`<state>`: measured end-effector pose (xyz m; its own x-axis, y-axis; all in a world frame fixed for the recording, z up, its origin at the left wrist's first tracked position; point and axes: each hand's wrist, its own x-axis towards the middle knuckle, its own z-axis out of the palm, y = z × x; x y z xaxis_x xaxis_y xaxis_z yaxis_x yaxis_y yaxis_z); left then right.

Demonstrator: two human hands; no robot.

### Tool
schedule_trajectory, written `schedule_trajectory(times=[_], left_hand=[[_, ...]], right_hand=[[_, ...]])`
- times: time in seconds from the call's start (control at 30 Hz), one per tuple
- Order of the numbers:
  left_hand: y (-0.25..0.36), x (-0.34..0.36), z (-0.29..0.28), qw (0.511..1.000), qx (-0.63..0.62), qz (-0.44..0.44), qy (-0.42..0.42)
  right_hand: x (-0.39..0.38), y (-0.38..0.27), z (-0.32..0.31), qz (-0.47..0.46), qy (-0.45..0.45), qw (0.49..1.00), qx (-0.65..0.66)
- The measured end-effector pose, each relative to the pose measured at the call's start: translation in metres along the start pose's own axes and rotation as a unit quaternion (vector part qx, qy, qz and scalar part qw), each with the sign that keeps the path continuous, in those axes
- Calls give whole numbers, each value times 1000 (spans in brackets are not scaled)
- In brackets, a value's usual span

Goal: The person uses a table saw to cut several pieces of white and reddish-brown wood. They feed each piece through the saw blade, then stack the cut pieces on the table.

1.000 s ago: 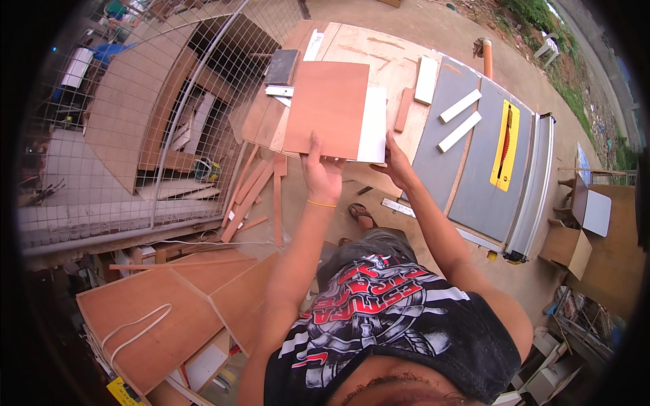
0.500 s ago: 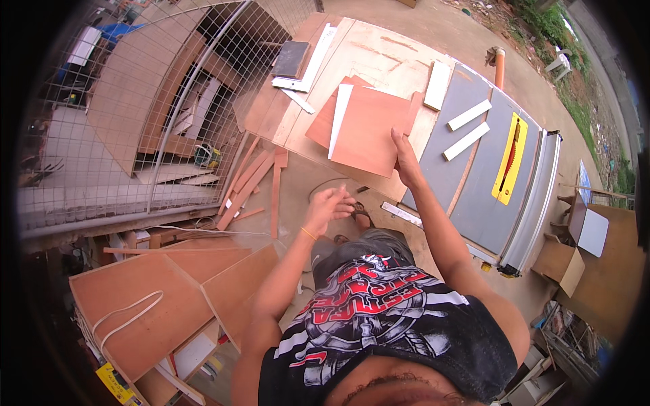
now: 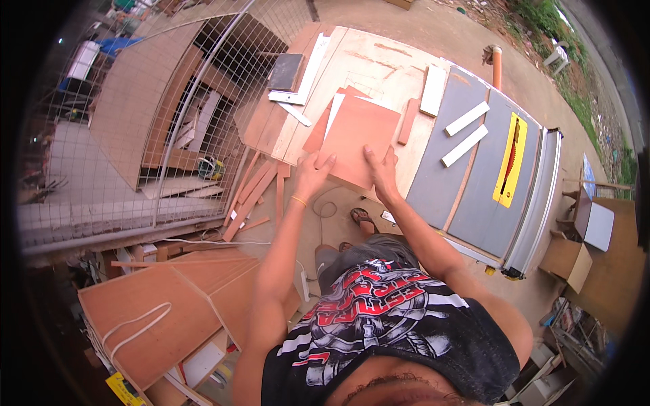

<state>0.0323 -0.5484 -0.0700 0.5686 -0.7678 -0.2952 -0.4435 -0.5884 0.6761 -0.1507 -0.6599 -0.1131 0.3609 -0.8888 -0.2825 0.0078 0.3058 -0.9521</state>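
A flat reddish-brown board (image 3: 362, 132) lies over a white sheet (image 3: 334, 111) and another reddish-brown board (image 3: 314, 141) on the plywood worktop (image 3: 372, 51). My left hand (image 3: 314, 174) grips the top board's near left corner, with the thumb on its face. At the near right corner, my right hand (image 3: 381, 176) holds the same board, thumb on top. The fingers under the board are partly hidden. Just right of the stack lies a narrow reddish-brown strip (image 3: 409, 122).
A table saw (image 3: 440, 155) adjoins the worktop, its red blade (image 3: 509, 159) rising through a yellow insert. White strips (image 3: 467, 118) lie on it. A white L-shaped piece (image 3: 312, 64) and a dark block (image 3: 286, 73) sit back left. Wire mesh (image 3: 156, 135) stands left.
My left hand has moved forward from free air onto the board. My right hand has shifted left along its near edge, and the board has slid left, uncovering the narrow strip.
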Motion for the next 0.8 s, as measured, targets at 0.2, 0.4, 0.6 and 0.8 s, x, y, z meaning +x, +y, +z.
schedule_trajectory(times=[0.2, 0.4, 0.6, 0.8], left_hand=[[6, 40, -41, 998, 64, 3, -19], [-7, 113, -52, 974, -137, -47, -175], [-21, 158, -48, 874, -284, -82, -385], [16, 108, -32, 868, -362, -82, -329]], right_hand=[[-13, -22, 22, 2, -50, 995, -84], [12, -8, 5, 138, -30, 986, 86], [4, -35, 28, 18, -69, 977, 201], [18, -11, 34, 120, 19, 977, 178]])
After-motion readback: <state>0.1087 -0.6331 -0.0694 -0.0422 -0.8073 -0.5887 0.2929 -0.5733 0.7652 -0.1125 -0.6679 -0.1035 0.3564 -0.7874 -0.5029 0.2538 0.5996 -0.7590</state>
